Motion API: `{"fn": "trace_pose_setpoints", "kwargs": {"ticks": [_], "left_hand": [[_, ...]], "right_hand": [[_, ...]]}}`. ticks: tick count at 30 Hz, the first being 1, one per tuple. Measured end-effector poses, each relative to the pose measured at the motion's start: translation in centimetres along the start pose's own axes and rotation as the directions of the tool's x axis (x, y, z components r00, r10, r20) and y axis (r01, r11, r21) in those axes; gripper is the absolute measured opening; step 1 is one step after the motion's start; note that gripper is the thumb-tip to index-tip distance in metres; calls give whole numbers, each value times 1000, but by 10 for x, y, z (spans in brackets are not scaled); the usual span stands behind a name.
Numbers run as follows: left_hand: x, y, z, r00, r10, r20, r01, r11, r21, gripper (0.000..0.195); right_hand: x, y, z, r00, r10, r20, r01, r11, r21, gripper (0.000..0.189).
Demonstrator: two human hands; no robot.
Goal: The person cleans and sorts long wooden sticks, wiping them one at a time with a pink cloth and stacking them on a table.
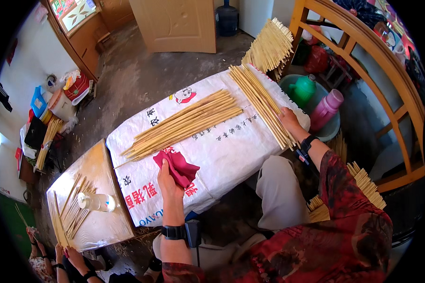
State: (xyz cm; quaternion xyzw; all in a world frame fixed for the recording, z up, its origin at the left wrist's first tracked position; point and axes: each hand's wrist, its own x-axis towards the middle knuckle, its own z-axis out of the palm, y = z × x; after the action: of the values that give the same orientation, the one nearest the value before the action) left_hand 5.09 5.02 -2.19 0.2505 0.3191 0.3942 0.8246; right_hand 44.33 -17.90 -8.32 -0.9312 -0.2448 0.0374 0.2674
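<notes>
My left hand (170,180) holds a folded dark red cloth (179,166), thumb on top, over the near edge of a table covered with a printed white woven sack (226,152). Just beyond the cloth lies a wide bundle of thin straw-coloured sticks (187,123), side by side and slanting across the sack. At the right end, a second, narrower row of sticks (260,102) runs crosswise. My right hand (289,119) is at the right side of that row, its fingertips at the sticks; whether it grips one cannot be told.
Left stands a plastic-covered table (109,226) with loose sticks and a clear bottle (97,202); a co-worker's hands (71,256) hold sticks there. On the right are a basin (331,123) with green (302,90) and pink (326,109) flasks, a wooden frame (372,46) and stacked sticks (269,46).
</notes>
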Motion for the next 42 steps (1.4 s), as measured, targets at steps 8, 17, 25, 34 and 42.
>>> {"fn": "trace_pose_setpoints", "kwargs": {"ticks": [8,17,25,34,42], "left_hand": [[-4,6,-6,1000,1,-19,-2,997,-76,31],[-10,-2,-5,997,-76,-30,71,987,-144,30],[-19,-2,-13,992,-85,-97,84,996,-21,30],[-17,-8,-9,984,-177,-24,178,983,50,29],[-15,-16,-11,981,-196,-4,196,980,41,26]], "right_hand": [[5,-103,-52,931,-338,135,323,938,124,23],[-38,-219,33,662,-678,320,681,723,121,17],[-49,-214,105,715,-651,253,698,679,-225,14],[-53,-218,115,646,-733,214,755,573,-319,16],[-46,-205,116,643,-752,148,747,572,-339,21]]}}
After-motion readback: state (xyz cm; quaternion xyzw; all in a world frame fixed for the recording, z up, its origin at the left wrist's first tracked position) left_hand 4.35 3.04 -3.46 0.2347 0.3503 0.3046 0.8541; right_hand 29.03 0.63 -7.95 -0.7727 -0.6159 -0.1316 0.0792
